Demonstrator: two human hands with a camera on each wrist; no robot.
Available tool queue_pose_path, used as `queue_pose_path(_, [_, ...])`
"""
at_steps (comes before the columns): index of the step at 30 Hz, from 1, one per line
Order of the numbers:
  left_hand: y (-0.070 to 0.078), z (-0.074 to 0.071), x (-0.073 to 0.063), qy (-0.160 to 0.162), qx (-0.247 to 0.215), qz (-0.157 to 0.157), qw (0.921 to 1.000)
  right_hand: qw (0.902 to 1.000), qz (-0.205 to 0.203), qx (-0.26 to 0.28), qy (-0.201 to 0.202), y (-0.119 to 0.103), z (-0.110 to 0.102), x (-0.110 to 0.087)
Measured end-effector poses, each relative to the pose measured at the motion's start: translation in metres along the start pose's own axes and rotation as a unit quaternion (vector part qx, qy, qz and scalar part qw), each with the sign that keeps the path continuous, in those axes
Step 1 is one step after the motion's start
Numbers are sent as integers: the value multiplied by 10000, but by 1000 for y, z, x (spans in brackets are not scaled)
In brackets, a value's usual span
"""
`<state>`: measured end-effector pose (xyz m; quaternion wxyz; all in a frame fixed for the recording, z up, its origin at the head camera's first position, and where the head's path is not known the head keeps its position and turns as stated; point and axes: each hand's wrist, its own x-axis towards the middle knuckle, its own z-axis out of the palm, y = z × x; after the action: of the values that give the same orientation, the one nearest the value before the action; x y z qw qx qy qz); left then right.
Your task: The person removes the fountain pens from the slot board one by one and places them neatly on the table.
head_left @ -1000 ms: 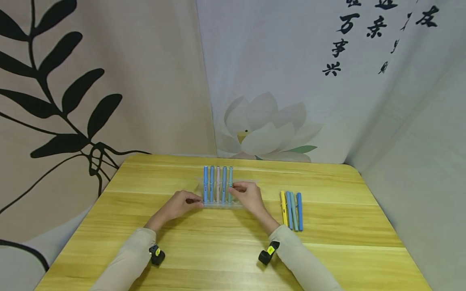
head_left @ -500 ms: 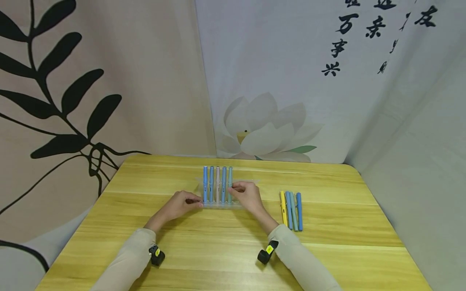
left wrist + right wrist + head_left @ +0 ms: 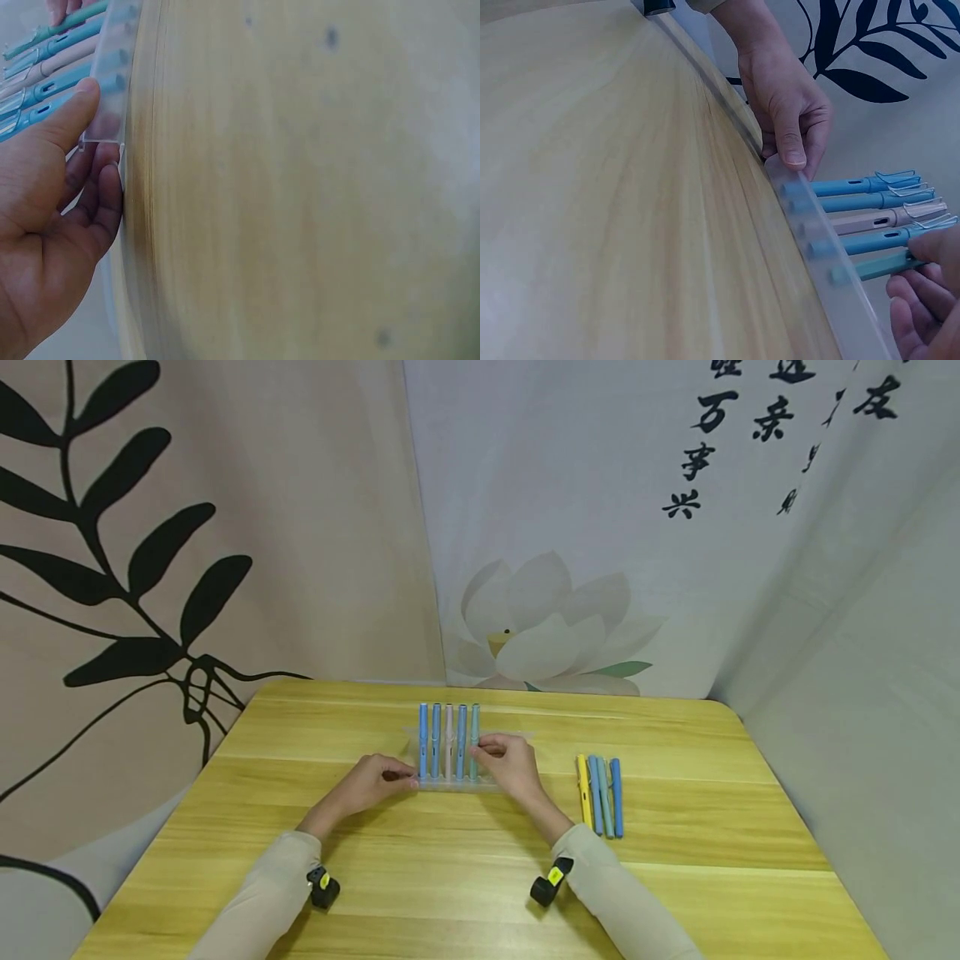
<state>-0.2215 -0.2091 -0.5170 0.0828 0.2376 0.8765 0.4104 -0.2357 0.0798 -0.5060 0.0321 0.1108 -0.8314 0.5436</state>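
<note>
A clear plastic pen stand (image 3: 442, 785) holds several pens upright in a row. From the left come two blue pens, a pale pink pen (image 3: 449, 735), another blue pen (image 3: 462, 727) and a green pen (image 3: 475, 718) at the right end. My left hand (image 3: 372, 781) grips the stand's left end, thumb on the near face and fingers behind, as the left wrist view shows. My right hand (image 3: 513, 764) pinches the green pen between thumb and fingers; in the right wrist view the lower end of this green pen (image 3: 881, 268) sits in the stand.
To the right on the wooden table (image 3: 712, 793) lie a yellow pen (image 3: 584, 789), a light blue pen (image 3: 596, 793), a green pen (image 3: 606, 797) and a darker blue pen (image 3: 617, 797), side by side. Printed curtains (image 3: 330, 527) hang behind the table.
</note>
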Motion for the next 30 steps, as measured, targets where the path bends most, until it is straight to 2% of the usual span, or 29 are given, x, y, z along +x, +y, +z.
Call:
queue_pose_path(12, [1,1,2,-40,29,-118,9999,9995,-81,253,189,-11,-9,0])
queue_pose_path(30, [0,1,0,21,29,44,10000,9984,-435,220,274,-29,-29,-7])
